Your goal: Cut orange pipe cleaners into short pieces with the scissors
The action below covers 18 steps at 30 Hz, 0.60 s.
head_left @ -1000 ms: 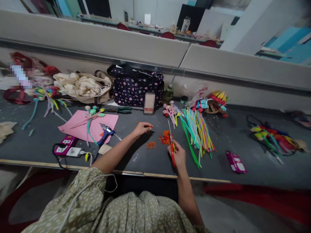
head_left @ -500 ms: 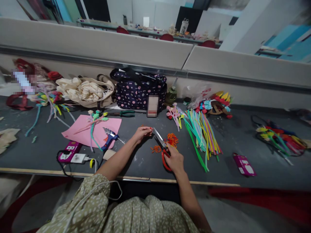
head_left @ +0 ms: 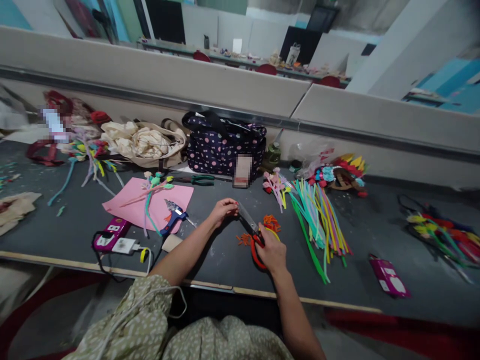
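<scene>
Over the dark grey table, the right hand held red-and-yellow-handled metal scissors, pointing to eleven o'clock, towards the left hand; its fingertips were close together, holding what, I could not tell.

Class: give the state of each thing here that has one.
Scissors: held in right hand; blade opening unclear
Left hand: close to the blades, grasp unclear
Orange pieces: loose, in two piles
Coloured stems: fanned out
Glue gun: lying partly on pink sheet
Pink sheet: spread out
Cream bag: open
Patterned bag: upright

Craft workshop, scissors, glue gun, pipe cleaners
</scene>
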### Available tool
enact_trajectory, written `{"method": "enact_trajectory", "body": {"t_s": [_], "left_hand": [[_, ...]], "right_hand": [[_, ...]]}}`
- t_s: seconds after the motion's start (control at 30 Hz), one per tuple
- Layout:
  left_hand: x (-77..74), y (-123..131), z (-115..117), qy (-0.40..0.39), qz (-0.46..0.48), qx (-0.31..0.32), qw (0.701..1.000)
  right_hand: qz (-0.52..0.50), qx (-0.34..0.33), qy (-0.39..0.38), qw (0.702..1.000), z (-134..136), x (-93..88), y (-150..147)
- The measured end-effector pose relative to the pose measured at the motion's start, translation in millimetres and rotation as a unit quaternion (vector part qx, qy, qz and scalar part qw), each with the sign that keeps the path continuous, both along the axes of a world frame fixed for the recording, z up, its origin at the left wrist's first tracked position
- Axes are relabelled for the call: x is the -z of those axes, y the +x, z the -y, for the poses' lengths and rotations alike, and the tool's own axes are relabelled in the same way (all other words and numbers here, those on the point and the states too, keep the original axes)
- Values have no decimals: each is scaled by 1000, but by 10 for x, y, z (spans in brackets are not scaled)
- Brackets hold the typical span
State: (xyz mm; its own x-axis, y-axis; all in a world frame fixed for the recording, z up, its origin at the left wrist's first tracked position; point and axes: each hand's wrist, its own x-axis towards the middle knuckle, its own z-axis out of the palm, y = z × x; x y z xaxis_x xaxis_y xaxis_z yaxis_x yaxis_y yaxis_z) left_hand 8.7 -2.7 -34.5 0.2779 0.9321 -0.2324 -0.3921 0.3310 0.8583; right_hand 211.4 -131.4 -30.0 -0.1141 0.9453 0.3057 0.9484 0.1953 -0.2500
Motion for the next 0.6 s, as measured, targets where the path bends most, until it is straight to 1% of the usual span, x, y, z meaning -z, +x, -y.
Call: {"method": "enact_trajectory", "body": {"t_s": [0.1,0.2,0.3,0.37,0.47,0.6], "left_hand": [[-8,-2,6,17,-5,4,1000],[-17,4,22,49,-21,3,999],[-26,14,33,77,-35,-12,996],[-48,20,38,91,-35,-18,995],[-111,23,56,102,-26,-14,994],[-196,15,97,106,-4,-18,994]], "right_hand": [[18,-4,29,999,-25,21,3],[34,-8,57,998,-30,122,13],[38,-1,86,996,-28,239,32],[36,4,106,994,-25,279,41],[32,3,120,992,-20,266,36],[17,8,119,993,-15,230,15]]}}
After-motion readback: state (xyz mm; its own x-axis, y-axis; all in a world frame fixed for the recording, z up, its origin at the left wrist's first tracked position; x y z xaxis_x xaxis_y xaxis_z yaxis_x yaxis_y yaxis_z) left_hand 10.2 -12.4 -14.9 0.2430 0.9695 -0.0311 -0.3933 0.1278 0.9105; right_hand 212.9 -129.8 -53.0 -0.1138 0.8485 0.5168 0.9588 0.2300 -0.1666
